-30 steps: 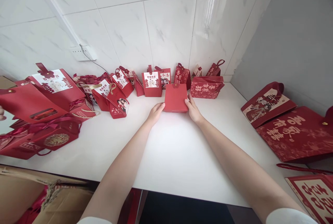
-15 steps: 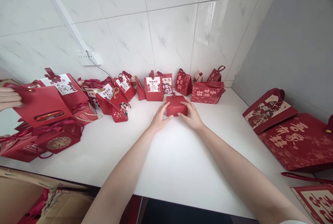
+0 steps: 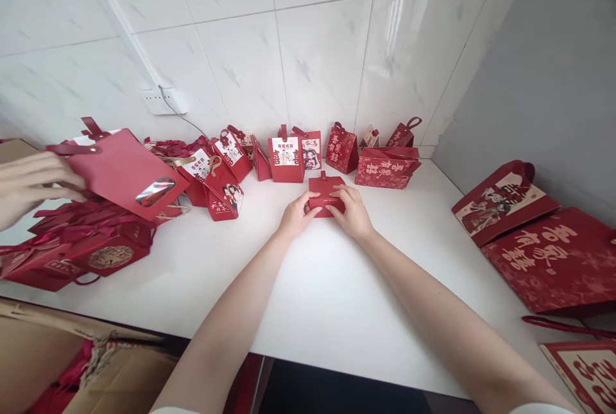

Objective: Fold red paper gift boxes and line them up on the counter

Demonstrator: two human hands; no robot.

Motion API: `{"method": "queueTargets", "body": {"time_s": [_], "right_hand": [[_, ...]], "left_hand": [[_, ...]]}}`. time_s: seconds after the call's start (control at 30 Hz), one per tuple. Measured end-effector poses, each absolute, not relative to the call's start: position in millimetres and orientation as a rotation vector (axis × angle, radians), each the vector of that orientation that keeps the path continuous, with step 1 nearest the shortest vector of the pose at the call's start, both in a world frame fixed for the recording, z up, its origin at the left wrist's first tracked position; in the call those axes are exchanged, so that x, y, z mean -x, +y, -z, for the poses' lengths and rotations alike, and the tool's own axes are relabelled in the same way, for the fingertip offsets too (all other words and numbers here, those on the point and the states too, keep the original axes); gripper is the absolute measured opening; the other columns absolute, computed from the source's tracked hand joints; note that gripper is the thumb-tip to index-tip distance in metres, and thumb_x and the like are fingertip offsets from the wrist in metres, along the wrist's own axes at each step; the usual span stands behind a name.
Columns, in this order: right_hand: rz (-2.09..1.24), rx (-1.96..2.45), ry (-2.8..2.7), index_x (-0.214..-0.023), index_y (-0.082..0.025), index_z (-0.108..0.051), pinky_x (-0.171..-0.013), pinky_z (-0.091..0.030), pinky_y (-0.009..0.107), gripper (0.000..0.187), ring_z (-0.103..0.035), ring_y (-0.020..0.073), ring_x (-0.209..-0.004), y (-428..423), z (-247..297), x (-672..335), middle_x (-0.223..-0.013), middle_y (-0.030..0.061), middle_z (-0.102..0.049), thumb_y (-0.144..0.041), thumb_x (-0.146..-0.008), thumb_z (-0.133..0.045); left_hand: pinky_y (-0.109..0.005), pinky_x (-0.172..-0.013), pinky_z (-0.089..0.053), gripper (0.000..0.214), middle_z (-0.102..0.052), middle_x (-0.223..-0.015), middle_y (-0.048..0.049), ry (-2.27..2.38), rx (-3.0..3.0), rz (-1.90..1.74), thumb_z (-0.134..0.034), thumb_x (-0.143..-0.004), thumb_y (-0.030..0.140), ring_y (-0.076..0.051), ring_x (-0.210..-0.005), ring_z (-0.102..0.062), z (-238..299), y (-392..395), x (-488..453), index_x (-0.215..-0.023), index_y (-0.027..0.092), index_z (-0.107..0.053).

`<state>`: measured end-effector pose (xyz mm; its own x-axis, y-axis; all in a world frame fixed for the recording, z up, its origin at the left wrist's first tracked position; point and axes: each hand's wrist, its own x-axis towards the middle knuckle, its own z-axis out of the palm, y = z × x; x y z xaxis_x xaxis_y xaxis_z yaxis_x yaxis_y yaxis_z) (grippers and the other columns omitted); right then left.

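Hold the box (image 3: 323, 185) square between left hand (image 3: 294, 215) and right hand (image 3: 355, 212) – both closed on it – and press lightly and evenly from either side, so as not to crease it.

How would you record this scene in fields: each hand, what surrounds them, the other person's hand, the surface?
Left hand: touches left side of small red box
Right hand: touches the box's right side
Behind, leftward: upright box with white panel
Other person's hand: holds windowed red package, far left
Surface: white table
Backdrop: tiled wall
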<state>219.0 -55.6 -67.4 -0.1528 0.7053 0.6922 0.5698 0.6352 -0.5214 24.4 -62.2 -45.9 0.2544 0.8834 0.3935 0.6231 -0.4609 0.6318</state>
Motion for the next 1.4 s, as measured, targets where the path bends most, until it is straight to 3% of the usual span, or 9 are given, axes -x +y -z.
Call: {"method": "queueTargets", "body": {"time_s": [0.23,0.33,0.43,0.5,0.67,0.87,1.1,1.27,1.4], "right_hand": [[-0.408,1.145,-1.628,-0.139,-0.023,-0.042,-0.112,-0.031,0.047,0.057,-0.032,0.0271,-0.140,-60,66,-220,-0.154,0.0110,-0.032,-0.051,-0.090,-0.049],[-0.629,1.327,-1.453,-0.138,-0.019,-0.045,-0.103,-0.039,0.046,0.063,-0.051,0.0297,-0.125,-59,64,-225,-0.138,0.0142,-0.053,-0.061,-0.092,-0.036],[-0.708,1.414,-1.478,-0.105,-0.017,-0.066,-0.086,-0.047,0.043,0.064,-0.064,0.0306,-0.094,-60,62,-228,-0.098,0.0112,-0.072,-0.066,-0.092,-0.027],[-0.637,1.363,-1.526,-0.102,-0.018,-0.067,-0.083,-0.048,0.042,0.061,-0.064,0.0291,-0.089,-62,61,-227,-0.093,0.0096,-0.072,-0.064,-0.092,-0.029],[-0.203,1.052,-1.638,-0.139,-0.022,-0.046,-0.107,-0.039,0.046,0.048,-0.048,0.0259,-0.127,-70,55,-218,-0.136,0.0118,-0.053,-0.043,-0.096,-0.041],[0.060,0.849,-1.886,-0.137,-0.031,-0.047,-0.103,-0.047,0.042,0.042,-0.051,0.0221,-0.124,-78,54,-210,-0.132,0.0078,-0.056,-0.023,-0.097,-0.042],[0.155,0.671,-2.091,-0.133,-0.028,-0.048,-0.102,-0.048,0.047,0.040,-0.048,0.0262,-0.130,-88,54,-205,-0.141,0.0103,-0.048,-0.030,-0.093,-0.051],[-0.198,0.905,-1.848,-0.151,-0.026,-0.018,-0.115,-0.030,0.055,0.070,-0.019,0.0298,-0.147,-93,48,-199,-0.160,0.0103,-0.010,-0.046,-0.091,-0.050],[-0.621,0.948,-1.805,-0.154,-0.025,-0.004,-0.118,-0.023,0.053,0.083,-0.016,0.0273,-0.148,-81,59,-199,-0.161,0.0100,-0.012,-0.054,-0.091,-0.049]], "left_hand": [[-0.027,-0.084,-0.047,0.033,-0.063,-0.112,-0.0039,1.343,-2.238,-1.095,-0.044,-0.095,0.035,-0.016,-0.091,-0.060,43,-65,-27,-0.124,0.026,-0.056],[-0.028,-0.084,-0.048,0.034,-0.060,-0.112,-0.0048,1.343,-2.256,-1.116,-0.040,-0.097,0.035,-0.016,-0.092,-0.060,42,-66,-27,-0.125,0.027,-0.057],[-0.028,-0.082,-0.049,0.035,-0.059,-0.108,-0.0052,1.339,-2.268,-1.130,-0.038,-0.097,0.036,-0.016,-0.090,-0.060,42,-67,-26,-0.124,0.028,-0.058],[-0.028,-0.083,-0.049,0.035,-0.058,-0.110,-0.0061,1.320,-2.240,-1.167,-0.038,-0.097,0.036,-0.016,-0.092,-0.060,44,-68,-25,-0.123,0.027,-0.058],[-0.030,-0.076,-0.052,0.040,-0.059,-0.117,-0.0084,1.180,-1.789,-1.194,-0.046,-0.091,0.049,-0.016,-0.088,-0.061,51,-61,-24,-0.119,0.022,-0.055],[-0.039,-0.086,-0.050,0.062,-0.066,-0.101,-0.0106,1.082,-1.279,-1.176,-0.028,-0.087,0.071,-0.022,-0.095,-0.061,41,-56,-22,-0.087,0.016,-0.057],[-0.040,-0.104,-0.040,0.047,-0.062,-0.126,-0.0103,0.842,-1.510,-1.022,-0.058,-0.085,0.048,-0.026,-0.120,-0.055,20,-69,-15,-0.119,0.016,-0.060],[-0.039,-0.098,-0.048,0.043,-0.063,-0.122,-0.0126,0.947,-1.650,-1.051,-0.062,-0.081,0.040,-0.026,-0.113,-0.060,35,-61,-14,-0.116,0.016,-0.059],[-0.038,-0.096,-0.050,0.049,-0.055,-0.129,-0.0139,1.104,-1.918,-1.094,-0.070,-0.074,0.034,-0.026,-0.116,-0.057,49,-60,-16,-0.118,0.017,-0.056]]}}
